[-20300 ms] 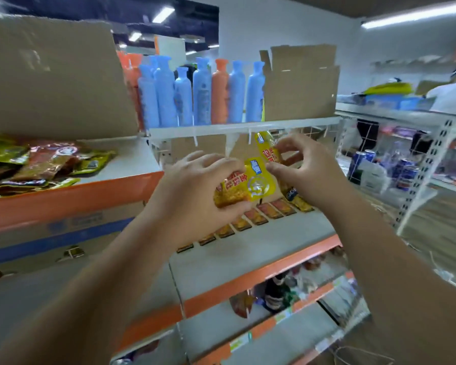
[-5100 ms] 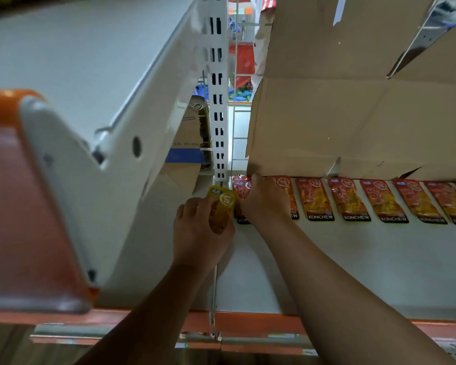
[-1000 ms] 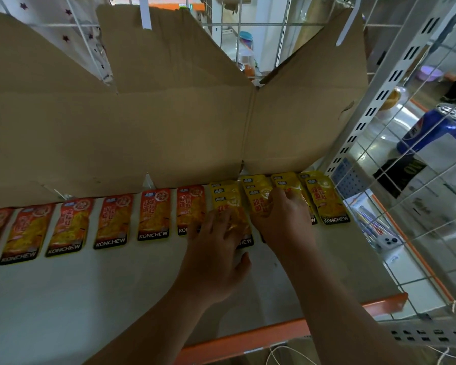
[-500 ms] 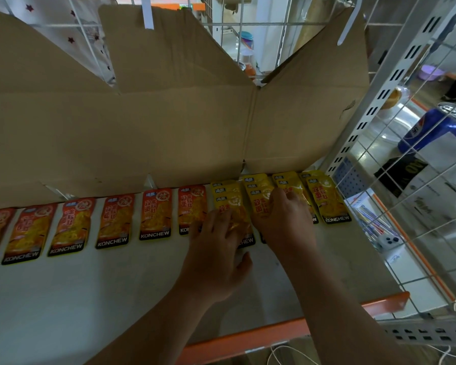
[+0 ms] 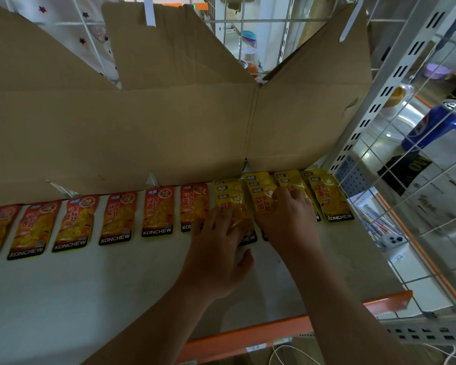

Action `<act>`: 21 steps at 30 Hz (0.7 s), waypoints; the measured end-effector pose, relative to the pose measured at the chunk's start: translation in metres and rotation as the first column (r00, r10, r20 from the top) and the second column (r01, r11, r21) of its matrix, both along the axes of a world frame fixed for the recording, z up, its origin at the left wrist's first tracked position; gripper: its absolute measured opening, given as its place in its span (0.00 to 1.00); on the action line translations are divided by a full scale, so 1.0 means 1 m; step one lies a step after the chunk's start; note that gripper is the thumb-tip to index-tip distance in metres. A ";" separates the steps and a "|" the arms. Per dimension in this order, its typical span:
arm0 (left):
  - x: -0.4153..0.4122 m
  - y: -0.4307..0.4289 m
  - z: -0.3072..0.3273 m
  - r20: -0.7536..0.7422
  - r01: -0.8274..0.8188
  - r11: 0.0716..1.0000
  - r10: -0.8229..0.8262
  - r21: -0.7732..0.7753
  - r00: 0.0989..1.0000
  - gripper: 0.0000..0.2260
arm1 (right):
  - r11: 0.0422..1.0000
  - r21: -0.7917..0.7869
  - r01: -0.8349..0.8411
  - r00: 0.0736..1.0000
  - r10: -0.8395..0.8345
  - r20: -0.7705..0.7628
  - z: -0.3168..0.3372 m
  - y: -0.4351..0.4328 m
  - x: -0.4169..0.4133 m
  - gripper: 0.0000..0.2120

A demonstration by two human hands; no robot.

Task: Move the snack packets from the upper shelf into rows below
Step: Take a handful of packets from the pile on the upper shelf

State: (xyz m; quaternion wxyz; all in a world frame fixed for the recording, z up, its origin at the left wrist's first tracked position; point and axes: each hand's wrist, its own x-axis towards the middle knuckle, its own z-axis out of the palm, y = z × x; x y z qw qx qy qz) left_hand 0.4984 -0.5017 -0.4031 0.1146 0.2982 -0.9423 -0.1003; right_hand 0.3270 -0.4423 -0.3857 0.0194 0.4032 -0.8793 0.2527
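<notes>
A row of snack packets lies flat along the back of a white shelf (image 5: 90, 299). Several orange packets (image 5: 119, 216) fill the left and middle. Yellow packets (image 5: 327, 196) lie in overlapping stacks at the right end. My left hand (image 5: 216, 246) rests with straight fingers on a yellow stack (image 5: 232, 198) beside the last orange packet (image 5: 194, 204). My right hand (image 5: 287, 217) presses its fingers on the neighbouring yellow stack (image 5: 261, 191). Both hands cover the lower halves of those stacks.
Flattened cardboard (image 5: 148, 122) stands behind the row as a back wall. A white slotted upright (image 5: 374, 106) and wire grid (image 5: 419, 206) close the right side. Beyond the grid are a blue can (image 5: 437, 125) and a phone (image 5: 392, 241). The shelf has an orange front edge (image 5: 287, 327).
Both hands stay on the yellow stacks with only slight finger shifts over the last second. About five seconds ago my left hand held a yellow packet at the row's left end.
</notes>
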 end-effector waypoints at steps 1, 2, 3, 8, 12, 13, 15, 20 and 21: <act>0.000 0.000 -0.001 -0.012 0.001 1.000 -0.001 0.001 1.000 0.26 | 1.000 -0.007 -0.009 1.000 0.009 0.002 0.000 0.001 -0.001 0.23; 0.000 0.000 -0.001 -0.023 0.001 1.000 -0.001 0.000 1.000 0.25 | 1.000 -0.015 -0.022 1.000 0.022 0.001 0.000 0.001 -0.001 0.23; 0.000 0.001 -0.002 -0.033 0.001 1.000 -0.002 -0.004 0.999 0.25 | 0.999 -0.026 -0.036 0.999 0.036 -0.002 0.000 0.002 -0.002 0.23; 0.002 0.002 0.000 -0.128 0.007 0.997 -0.017 -0.074 0.992 0.21 | 0.984 -0.096 -0.148 0.989 0.146 -0.024 0.002 0.008 0.001 0.21; 0.006 0.004 0.006 -0.172 -0.045 0.993 0.025 -0.113 0.985 0.24 | 0.951 -0.134 -0.279 0.960 0.274 -0.054 0.005 0.006 0.013 0.17; 0.010 0.005 0.009 -0.180 -0.070 0.991 0.049 -0.115 0.983 0.25 | 0.946 -0.121 -0.302 0.953 0.299 -0.039 0.007 0.004 0.016 0.17; 0.021 0.004 0.015 -0.170 -0.137 0.982 0.114 -0.131 0.979 0.26 | 0.938 -0.091 -0.334 0.943 0.334 -0.010 0.012 0.000 0.024 0.18; 0.072 -0.003 0.034 -0.172 -0.327 0.923 0.295 -0.203 0.940 0.30 | 0.904 -0.078 -0.421 0.906 0.422 0.006 0.039 -0.009 0.066 0.24; 0.083 -0.005 0.042 -0.171 -0.354 0.912 0.323 -0.208 0.931 0.31 | 0.890 -0.070 -0.450 0.892 0.452 0.008 0.046 -0.011 0.076 0.26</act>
